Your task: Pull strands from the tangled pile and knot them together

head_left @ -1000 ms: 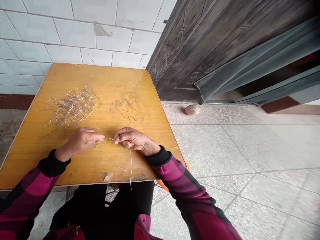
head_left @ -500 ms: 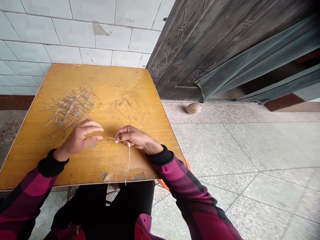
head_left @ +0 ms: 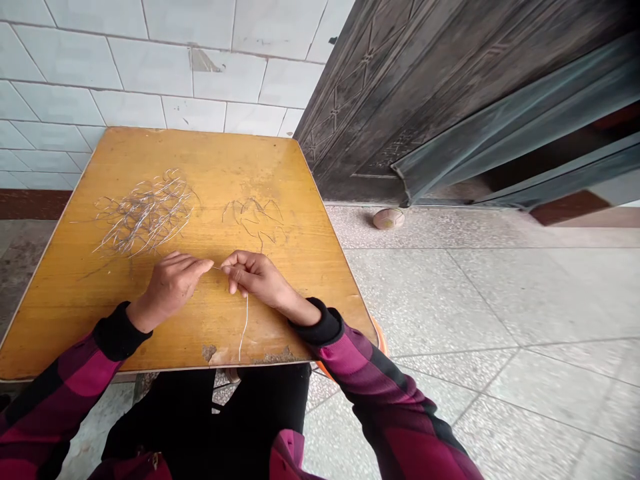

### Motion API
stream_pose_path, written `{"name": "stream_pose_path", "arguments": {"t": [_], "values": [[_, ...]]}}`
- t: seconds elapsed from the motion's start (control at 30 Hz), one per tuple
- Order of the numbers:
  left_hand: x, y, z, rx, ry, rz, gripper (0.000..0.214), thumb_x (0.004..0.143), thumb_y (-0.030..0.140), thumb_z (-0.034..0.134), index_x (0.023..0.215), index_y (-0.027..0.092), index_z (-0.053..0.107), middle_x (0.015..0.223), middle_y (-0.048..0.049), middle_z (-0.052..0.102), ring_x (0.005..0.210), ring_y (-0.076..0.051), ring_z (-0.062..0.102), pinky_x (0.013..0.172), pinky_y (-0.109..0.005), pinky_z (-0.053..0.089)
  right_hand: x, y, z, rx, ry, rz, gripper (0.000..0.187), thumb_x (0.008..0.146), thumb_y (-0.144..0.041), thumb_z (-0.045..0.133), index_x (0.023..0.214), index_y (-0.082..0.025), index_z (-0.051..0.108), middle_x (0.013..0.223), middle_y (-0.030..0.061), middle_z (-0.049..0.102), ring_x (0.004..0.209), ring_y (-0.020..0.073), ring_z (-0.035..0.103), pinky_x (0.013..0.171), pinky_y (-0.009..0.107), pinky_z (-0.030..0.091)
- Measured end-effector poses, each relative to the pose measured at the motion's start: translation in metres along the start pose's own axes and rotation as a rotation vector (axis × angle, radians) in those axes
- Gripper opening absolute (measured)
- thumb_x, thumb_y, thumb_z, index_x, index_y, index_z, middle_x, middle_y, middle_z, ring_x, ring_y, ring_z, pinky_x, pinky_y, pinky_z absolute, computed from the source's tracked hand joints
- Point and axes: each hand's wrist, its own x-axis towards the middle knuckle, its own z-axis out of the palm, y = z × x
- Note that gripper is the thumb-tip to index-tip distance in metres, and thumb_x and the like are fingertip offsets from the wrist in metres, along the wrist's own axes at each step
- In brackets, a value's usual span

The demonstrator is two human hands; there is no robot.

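My right hand pinches a thin silver wire between thumb and fingers, and a long length of it hangs down toward the table's near edge. My left hand sits just to the left, its closed fingertips at the wire's short free end. Above my hands, a tangled pile of thin wires lies on the yellow wooden table. A smaller, looser group of wires lies to its right, just beyond my right hand.
A white tiled wall rises behind the table. To the right stands a dark embossed metal door, with a small round stone on the terrazzo floor near it. An orange stool rim shows beneath my right sleeve.
My left hand's spread fingers have closed and moved right onto the wire's short end. The hanging length of wire has swung slightly left.
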Motion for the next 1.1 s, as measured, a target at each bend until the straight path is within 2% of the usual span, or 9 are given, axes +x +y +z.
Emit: {"name": "stream_pose_path", "arguments": {"t": [0.1,0.23,0.33,0.53,0.83,1.1], "values": [[0.000,0.000,0.003,-0.007,0.056,0.009,0.022,0.091,0.010,0.045,0.094,0.015,0.065,0.074,-0.0047,0.072,0.064,-0.017,0.066,0.062,-0.030,0.047,-0.001,0.001,0.002,-0.020,0.037,-0.057,0.020,0.086,-0.035,0.056,0.081,-0.016,0.056,0.059,-0.0035,0.061,0.044,0.0049,0.047,0.045,0.019,0.038],[-0.002,-0.001,0.007,-0.194,0.095,-0.091,0.017,0.092,0.014,0.047,0.094,0.016,0.064,0.078,-0.0048,0.075,0.068,-0.017,0.069,0.064,-0.028,0.051,0.000,0.001,0.000,-0.022,0.073,-0.092,0.023,0.084,-0.037,0.059,0.076,-0.015,0.059,0.064,-0.0017,0.062,0.048,0.0048,0.048,0.050,0.019,0.039],[-0.004,-0.001,0.008,-0.363,0.068,-0.212,0.015,0.093,0.020,0.049,0.095,0.018,0.063,0.082,-0.0040,0.076,0.074,-0.016,0.071,0.067,-0.026,0.053,0.001,0.001,0.000,0.047,0.072,-0.041,0.025,0.083,-0.037,0.060,0.072,-0.015,0.059,0.063,-0.0018,0.062,0.048,0.0047,0.048,0.048,0.019,0.038],[-0.005,0.003,0.009,-0.554,0.039,-0.424,0.017,0.094,0.026,0.047,0.093,0.019,0.063,0.086,-0.0045,0.076,0.080,-0.016,0.072,0.074,-0.028,0.054,0.003,0.006,0.001,0.189,0.007,0.079,0.015,0.078,-0.029,0.064,0.077,-0.014,0.066,0.061,-0.0015,0.065,0.050,0.0057,0.053,0.049,0.019,0.039],[-0.002,0.005,0.006,-0.598,0.049,-0.491,0.022,0.094,0.031,0.048,0.089,0.018,0.064,0.085,-0.0061,0.075,0.080,-0.017,0.071,0.075,-0.030,0.054,0.004,0.017,0.009,0.263,-0.111,0.194,0.019,0.077,-0.032,0.068,0.080,-0.014,0.069,0.065,-0.0006,0.068,0.051,0.0056,0.059,0.052,0.018,0.042],[-0.006,0.008,0.012,-0.610,0.113,-0.536,0.019,0.095,0.029,0.046,0.093,0.019,0.062,0.090,-0.0052,0.075,0.084,-0.017,0.071,0.075,-0.029,0.055,0.006,0.023,0.022,0.326,-0.133,0.194,0.030,0.074,-0.042,0.072,0.086,-0.015,0.069,0.076,0.0020,0.072,0.051,0.0055,0.060,0.047,0.017,0.042]]}}
